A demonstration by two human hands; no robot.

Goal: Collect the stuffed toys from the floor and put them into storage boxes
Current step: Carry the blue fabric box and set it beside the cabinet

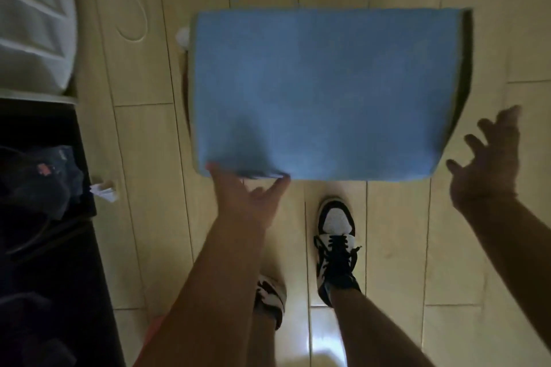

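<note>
While standing over the pale plank floor (pixel 143 217): blue storage box (pixel 325 92) at frame centre, top closed by its blue panel. Left hand (pixel 247 197) at box's lower-left edge, fingers pinching that near edge. Right hand (pixel 489 164) at right of frame, clear of box, fingers spread, holding nothing. Black-and-white sneaker (pixel 335 241) just below box. No stuffed toys discernible.

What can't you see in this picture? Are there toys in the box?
- Head view: the blue lid covers the storage box, so its inside is hidden.
- A white thing peeks out behind the lid's corner; too little shows to name it.
- The left hand is blurred, fingertips at the lid's edge.
- The right hand is dim, fingers spread.
</note>
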